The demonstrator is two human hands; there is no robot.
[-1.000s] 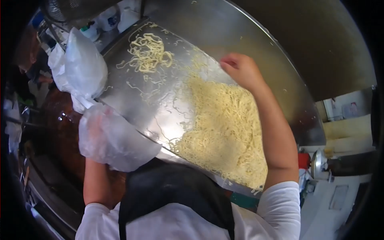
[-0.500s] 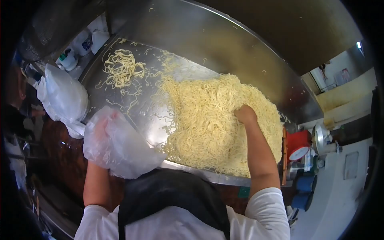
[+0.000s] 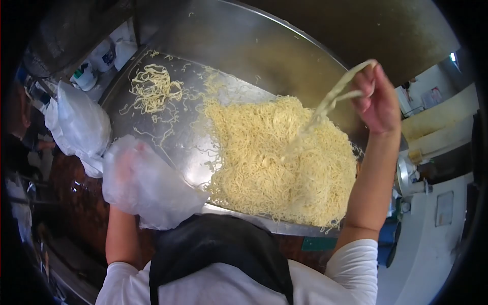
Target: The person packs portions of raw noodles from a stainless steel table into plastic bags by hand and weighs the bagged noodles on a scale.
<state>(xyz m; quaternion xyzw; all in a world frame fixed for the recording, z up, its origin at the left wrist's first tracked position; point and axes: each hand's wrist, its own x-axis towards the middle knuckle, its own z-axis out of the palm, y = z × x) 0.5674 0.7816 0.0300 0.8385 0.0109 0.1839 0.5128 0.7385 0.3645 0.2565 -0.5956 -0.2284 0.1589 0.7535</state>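
A wide heap of pale yellow noodles (image 3: 259,162) covers the right part of a metal tray-like table (image 3: 188,137). Above the heap's right side, my right hand (image 3: 375,96) is raised, its fingers pinching a few noodle strands (image 3: 333,96) that trail down to the heap. At the left, my left hand (image 3: 133,160) is inside a translucent plastic bag (image 3: 168,190); its fingers are blurred by the plastic. A smaller loose tangle of noodles (image 3: 154,87) lies at the table's upper left.
A full white plastic bag (image 3: 81,122) stands beyond the table's left edge, with white jugs (image 3: 103,55) behind it. The metal backsplash (image 3: 264,35) rises along the far side. Blue containers (image 3: 387,241) are at the lower right. Part of another person (image 3: 24,114) shows at the far left.
My right hand has risen from the heap, up and to the right, lifting strands of noodle. My left hand and its bag have barely shifted.
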